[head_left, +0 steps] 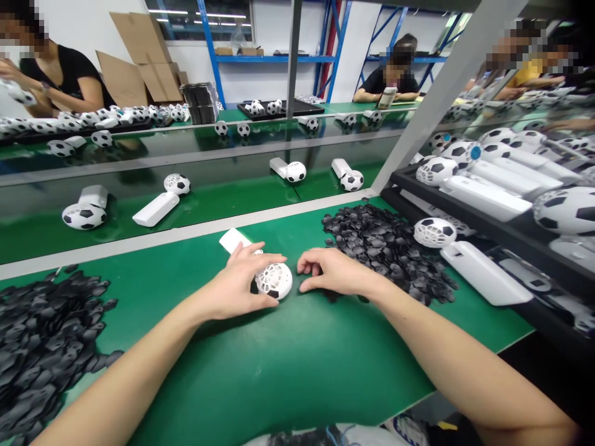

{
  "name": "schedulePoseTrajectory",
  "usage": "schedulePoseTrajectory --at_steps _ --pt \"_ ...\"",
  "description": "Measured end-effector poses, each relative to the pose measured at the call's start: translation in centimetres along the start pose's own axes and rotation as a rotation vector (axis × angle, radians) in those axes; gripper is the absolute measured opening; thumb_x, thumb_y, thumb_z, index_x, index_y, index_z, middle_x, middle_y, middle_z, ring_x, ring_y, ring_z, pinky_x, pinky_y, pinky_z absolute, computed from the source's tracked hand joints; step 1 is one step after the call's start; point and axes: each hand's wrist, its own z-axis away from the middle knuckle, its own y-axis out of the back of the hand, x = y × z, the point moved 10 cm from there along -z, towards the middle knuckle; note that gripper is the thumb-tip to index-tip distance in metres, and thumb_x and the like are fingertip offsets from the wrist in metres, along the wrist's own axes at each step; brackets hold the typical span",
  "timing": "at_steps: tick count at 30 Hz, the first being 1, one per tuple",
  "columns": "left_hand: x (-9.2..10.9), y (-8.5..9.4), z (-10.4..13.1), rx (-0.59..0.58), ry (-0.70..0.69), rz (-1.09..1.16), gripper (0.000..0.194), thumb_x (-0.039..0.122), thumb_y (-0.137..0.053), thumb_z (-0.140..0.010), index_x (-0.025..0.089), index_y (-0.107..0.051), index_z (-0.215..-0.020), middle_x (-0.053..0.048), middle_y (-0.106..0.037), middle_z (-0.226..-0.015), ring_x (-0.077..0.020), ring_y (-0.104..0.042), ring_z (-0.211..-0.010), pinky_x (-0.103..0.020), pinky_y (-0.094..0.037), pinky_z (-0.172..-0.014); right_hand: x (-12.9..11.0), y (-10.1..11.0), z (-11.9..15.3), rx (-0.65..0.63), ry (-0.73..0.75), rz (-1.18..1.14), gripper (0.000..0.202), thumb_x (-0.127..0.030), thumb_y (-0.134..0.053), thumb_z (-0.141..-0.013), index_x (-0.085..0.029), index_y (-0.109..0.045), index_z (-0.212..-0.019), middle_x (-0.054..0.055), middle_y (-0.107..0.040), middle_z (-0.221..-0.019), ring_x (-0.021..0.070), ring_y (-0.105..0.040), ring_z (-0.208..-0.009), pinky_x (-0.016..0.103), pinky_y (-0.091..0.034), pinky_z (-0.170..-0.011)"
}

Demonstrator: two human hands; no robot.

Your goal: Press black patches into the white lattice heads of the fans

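My left hand (235,286) is wrapped round the round head of a white handheld fan (280,285) patterned like a football, thumb in front and fingers over the top. The fan lies on the green bench with its white handle (233,240) pointing away to the back left. Just right of the fan head is my right hand (331,271), its fingers loosely curled and a gap showing between them and the thumb. I make out nothing held in it. Close behind it lies a heap of small black pieces (376,241).
Another heap of black pieces (41,347) covers the bench's left side. At the right, a black tray (418,204) holds several football fans, and one fan (488,272) lies beside it. Behind a pale rail (195,232), a green conveyor (223,186) carries more fans. Co-workers sit beyond.
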Motion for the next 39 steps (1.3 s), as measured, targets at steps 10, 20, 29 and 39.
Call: schedulePoseTrajectory --at_steps 10,20,29,39 --pt "0.4 -1.1 0.1 -0.074 -0.072 0.232 0.063 0.018 -0.056 -0.072 0.026 -0.032 -0.130 -0.003 -0.024 -0.143 -0.0221 -0.006 -0.135 -0.044 -0.016 -0.109 -1.8 0.0 1.0 -0.009 0.078 0.048 0.006 -0.012 -0.057 -0.079 -0.019 -0.057 -0.080 -0.005 -0.053 -0.063 0.0085 -0.048 -0.058 0.020 -0.036 -0.056" --pt "0.4 -0.7 0.3 -0.117 -0.146 0.280 0.064 0.011 -0.052 -0.068 0.027 -0.035 -0.127 0.001 -0.030 -0.141 -0.0200 -0.010 -0.135 -0.041 -0.014 -0.111 -5.1 1.3 1.9 0.156 0.349 -0.047 0.011 -0.016 -0.057 -0.082 -0.020 -0.066 -0.087 0.002 -0.058 -0.085 0.0130 -0.055 -0.082 0.026 -0.043 -0.078" --pt "0.7 -0.4 0.3 -0.025 -0.112 0.267 0.065 0.010 -0.052 -0.065 0.025 -0.037 -0.127 -0.002 -0.032 -0.139 -0.0223 -0.012 -0.135 -0.042 -0.017 -0.110 -5.6 1.2 2.3 0.126 0.322 0.072 0.012 -0.015 -0.049 -0.086 -0.019 -0.058 -0.092 0.003 -0.059 -0.090 0.0139 -0.055 -0.084 0.025 -0.043 -0.076" --pt "0.4 -0.3 0.2 0.035 -0.059 0.253 0.059 0.027 -0.062 -0.070 0.022 -0.040 -0.125 -0.006 -0.036 -0.137 -0.0223 -0.017 -0.134 -0.042 -0.021 -0.108 -5.3 1.2 2.3 0.150 0.301 -0.065 0.003 -0.018 -0.056 -0.082 -0.018 -0.058 -0.080 0.001 -0.058 -0.080 0.0117 -0.052 -0.071 0.023 -0.042 -0.066"
